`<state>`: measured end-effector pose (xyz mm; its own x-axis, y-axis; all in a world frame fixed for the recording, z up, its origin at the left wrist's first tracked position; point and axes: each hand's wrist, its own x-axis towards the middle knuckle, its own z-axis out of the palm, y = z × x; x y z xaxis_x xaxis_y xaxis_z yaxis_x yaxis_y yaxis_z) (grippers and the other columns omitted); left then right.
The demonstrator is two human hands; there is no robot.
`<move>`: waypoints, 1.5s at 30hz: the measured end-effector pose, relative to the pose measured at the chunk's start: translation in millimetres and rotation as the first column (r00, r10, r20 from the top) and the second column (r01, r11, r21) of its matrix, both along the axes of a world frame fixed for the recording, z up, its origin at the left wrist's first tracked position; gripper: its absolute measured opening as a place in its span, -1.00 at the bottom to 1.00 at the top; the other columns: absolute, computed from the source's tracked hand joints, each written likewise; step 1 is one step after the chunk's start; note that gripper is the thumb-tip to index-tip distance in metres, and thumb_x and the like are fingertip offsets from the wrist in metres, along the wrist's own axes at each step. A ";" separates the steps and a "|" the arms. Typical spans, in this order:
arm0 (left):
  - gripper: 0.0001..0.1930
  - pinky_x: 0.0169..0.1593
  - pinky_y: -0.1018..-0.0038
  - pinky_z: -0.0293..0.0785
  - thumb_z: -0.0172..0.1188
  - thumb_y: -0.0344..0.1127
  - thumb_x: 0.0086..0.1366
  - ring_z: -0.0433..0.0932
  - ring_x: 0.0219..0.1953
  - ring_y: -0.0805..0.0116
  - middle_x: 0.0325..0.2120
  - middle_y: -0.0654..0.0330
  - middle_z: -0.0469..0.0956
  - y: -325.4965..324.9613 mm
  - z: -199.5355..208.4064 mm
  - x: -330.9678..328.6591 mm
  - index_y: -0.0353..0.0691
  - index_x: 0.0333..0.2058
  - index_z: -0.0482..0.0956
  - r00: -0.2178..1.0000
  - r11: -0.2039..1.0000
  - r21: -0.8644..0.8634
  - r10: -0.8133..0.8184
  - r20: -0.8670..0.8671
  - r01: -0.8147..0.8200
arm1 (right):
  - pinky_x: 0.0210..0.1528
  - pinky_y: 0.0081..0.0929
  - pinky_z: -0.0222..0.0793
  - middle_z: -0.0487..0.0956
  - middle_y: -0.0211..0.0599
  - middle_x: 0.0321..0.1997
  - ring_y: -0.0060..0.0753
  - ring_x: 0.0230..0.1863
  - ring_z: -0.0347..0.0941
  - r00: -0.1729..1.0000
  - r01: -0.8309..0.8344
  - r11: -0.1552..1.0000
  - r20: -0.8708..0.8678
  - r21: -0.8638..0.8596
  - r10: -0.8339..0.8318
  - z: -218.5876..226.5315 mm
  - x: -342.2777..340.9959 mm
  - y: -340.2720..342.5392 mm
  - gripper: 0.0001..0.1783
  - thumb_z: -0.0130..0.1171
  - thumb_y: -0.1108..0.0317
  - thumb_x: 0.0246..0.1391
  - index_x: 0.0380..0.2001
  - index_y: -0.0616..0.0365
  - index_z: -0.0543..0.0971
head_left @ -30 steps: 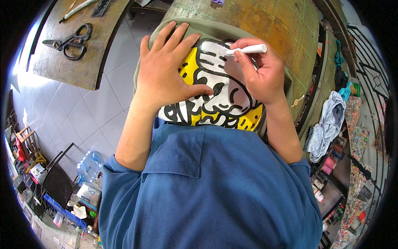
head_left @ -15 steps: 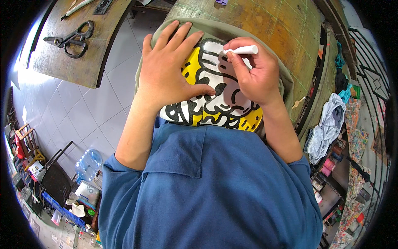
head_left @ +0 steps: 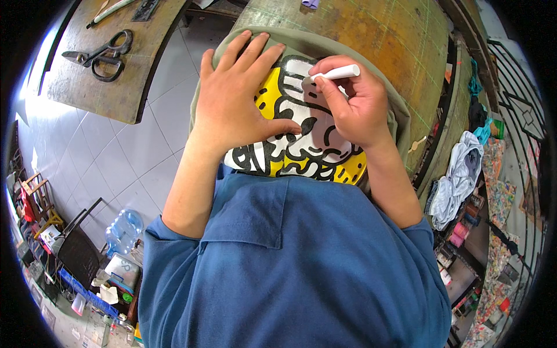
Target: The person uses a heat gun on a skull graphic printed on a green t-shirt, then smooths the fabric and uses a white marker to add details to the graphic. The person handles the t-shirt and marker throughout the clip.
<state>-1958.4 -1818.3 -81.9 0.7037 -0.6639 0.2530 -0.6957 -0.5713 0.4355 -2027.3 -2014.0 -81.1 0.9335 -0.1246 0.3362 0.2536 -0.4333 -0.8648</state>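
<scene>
An olive-green cloth item (head_left: pixel 301 45) lies in front of me on the wooden table, bearing a cartoon design (head_left: pixel 296 107) in white, yellow and thick black lines. My left hand (head_left: pixel 238 95) rests flat on its left part with fingers spread, thumb across the middle of the drawing. Between the thumb and fingers of my right hand (head_left: pixel 357 104) is a white marker pen (head_left: pixel 342 72), tilted, its far end pointing right. The pen's tip is near the upper white part of the design; whether it touches cannot be made out.
The wooden table (head_left: pixel 400 35) stretches away ahead, with a small purple scrap (head_left: pixel 310 3) at its far side. Black-handled scissors (head_left: pixel 101 55) lie on a separate board at left. Crumpled pale cloth (head_left: pixel 458 180) sits at right. A black chair (head_left: pixel 78 255) and water bottle (head_left: pixel 125 229) stand lower left.
My right hand has shifted very slightly, and the marker's tip sits a little lower and to the left. My left hand stays in nearly the same place on the cloth.
</scene>
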 end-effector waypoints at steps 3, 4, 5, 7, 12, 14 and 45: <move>0.10 0.32 -0.15 -0.06 0.48 0.33 -0.38 0.16 0.36 0.11 0.24 0.11 0.33 0.6 -1.0 -0.5 -0.04 0.21 0.38 1.000 1.000 0.001 0.001 0.002 -0.001 | -0.35 -0.56 0.43 0.59 -0.30 -0.40 -0.49 -0.43 0.53 0.999 0.013 0.995 0.051 -0.103 -0.008 2.8 1.2 1.0 -0.87 0.22 0.59 0.02 -0.33 0.21 0.54; 0.10 0.32 -0.15 -0.06 0.48 0.33 -0.38 0.16 0.36 0.12 0.24 0.12 0.33 0.9 -1.1 -0.5 -0.04 0.21 0.37 1.000 1.000 0.000 0.001 0.002 -0.001 | -0.35 -0.56 0.43 0.59 -0.30 -0.40 -0.49 -0.43 0.53 0.996 0.031 0.988 0.090 -0.154 -0.017 3.7 1.8 1.6 -0.87 0.22 0.58 0.02 -0.33 0.21 0.54; 0.10 0.31 -0.15 -0.05 0.49 0.32 -0.38 0.16 0.35 0.12 0.24 0.12 0.33 0.7 -1.1 -0.8 -0.04 0.21 0.37 1.000 1.000 0.001 0.003 0.004 -0.003 | -0.34 -0.56 0.44 0.59 -0.29 -0.40 -0.48 -0.43 0.53 0.998 0.035 0.997 0.046 -0.069 -0.032 3.6 0.8 1.9 -0.87 0.22 0.58 0.02 -0.33 0.21 0.54; 0.11 0.31 -0.14 -0.05 0.49 0.32 -0.38 0.16 0.35 0.12 0.24 0.12 0.33 -0.2 -0.5 -1.4 -0.03 0.21 0.36 1.000 1.000 0.004 0.007 0.009 -0.007 | -0.33 -0.57 0.44 0.59 -0.28 -0.40 -0.46 -0.42 0.54 0.998 0.054 0.993 -0.041 0.102 -0.050 3.3 -2.1 2.6 -0.87 0.22 0.59 0.01 -0.32 0.20 0.55; 0.12 0.32 -0.13 -0.06 0.51 0.30 -0.40 0.16 0.36 0.10 0.25 0.15 0.33 0.4 -0.1 -0.7 0.02 0.22 0.36 1.000 1.000 -0.004 0.009 -0.012 -0.009 | -0.32 -0.57 0.45 0.60 -0.28 -0.38 -0.48 -0.41 0.54 0.998 0.000 1.000 -0.061 0.001 0.000 6.3 -2.0 6.8 -0.87 0.20 0.59 0.02 -0.33 0.19 0.55; 0.11 0.31 -0.13 -0.05 0.49 0.31 -0.38 0.16 0.35 0.11 0.24 0.13 0.32 1.2 -0.5 -0.7 -0.02 0.22 0.35 1.000 1.000 0.001 0.003 -0.001 -0.003 | -0.32 -0.56 0.45 0.60 -0.29 -0.38 -0.48 -0.40 0.54 1.000 -0.002 0.996 -0.028 -0.088 -0.001 7.6 -0.6 6.7 -0.87 0.20 0.59 0.02 -0.33 0.19 0.55; 0.15 0.33 -0.13 -0.05 0.51 0.30 -0.40 0.15 0.37 0.11 0.25 0.14 0.32 1.0 0.4 -0.3 -0.04 0.24 0.33 1.000 1.000 -0.006 0.011 -0.015 -0.011 | -0.31 -0.58 0.49 0.63 -0.28 -0.36 -0.53 -0.38 0.58 0.998 -0.013 0.989 -0.060 0.145 0.022 1.9 5.7 19.9 -0.89 0.22 0.57 0.05 -0.31 0.21 0.56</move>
<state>-1958.8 -1817.3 -81.5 0.7146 -0.6549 0.2460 -0.6828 -0.5763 0.4491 -2021.6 -1994.1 -79.2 0.9543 -0.1507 0.2579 0.2048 -0.2987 -0.9321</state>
